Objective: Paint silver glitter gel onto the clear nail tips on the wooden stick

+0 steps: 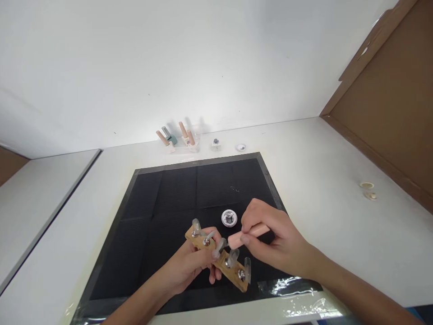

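My left hand (196,259) is closed around a wooden nail-tip stand (233,273), which tilts down to the right above the black mat (176,189). Several clear false nails (247,270) stick up from its metal holders. My right hand (270,234) pinches the pink cap of a nail polish brush (248,234). Its brush end points left, at the middle false nail (221,245) beside my left thumb; whether the bristles touch it I cannot tell. Just behind my hands, a small round pot (229,218) with silvery contents rests on the mat.
At the back, pink-capped polish bottles (187,137) and a green one (169,135) lean in a clear holder. A small square jar (215,144) and a round dish (241,147) stand beside them. Two small round containers (368,190) lie far right, near a brown cardboard wall (389,90).
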The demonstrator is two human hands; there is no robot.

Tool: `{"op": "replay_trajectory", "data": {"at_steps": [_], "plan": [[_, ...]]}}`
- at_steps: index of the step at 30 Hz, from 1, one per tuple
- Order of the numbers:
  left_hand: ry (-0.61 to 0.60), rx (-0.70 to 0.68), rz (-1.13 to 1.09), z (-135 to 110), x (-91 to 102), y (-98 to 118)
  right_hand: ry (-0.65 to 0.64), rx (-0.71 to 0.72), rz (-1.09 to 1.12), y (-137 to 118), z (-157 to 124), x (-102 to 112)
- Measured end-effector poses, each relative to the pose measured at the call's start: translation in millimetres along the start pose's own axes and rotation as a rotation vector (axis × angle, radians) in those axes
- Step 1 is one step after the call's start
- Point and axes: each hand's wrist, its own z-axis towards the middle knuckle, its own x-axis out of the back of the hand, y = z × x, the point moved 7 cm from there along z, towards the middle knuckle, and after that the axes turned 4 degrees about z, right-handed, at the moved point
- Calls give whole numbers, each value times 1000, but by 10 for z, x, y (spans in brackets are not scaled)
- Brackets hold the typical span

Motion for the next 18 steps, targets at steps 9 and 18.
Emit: {"op": "replay_trajectory", "data": {"at_steps": [9, 18], "plan": [[-35, -1, -4, -34, -24, -13, -30, -34, 56, 51, -8, 3], [-46, -18, 32, -32, -28, -21, -39, -84, 146, 100, -12, -2]]}}
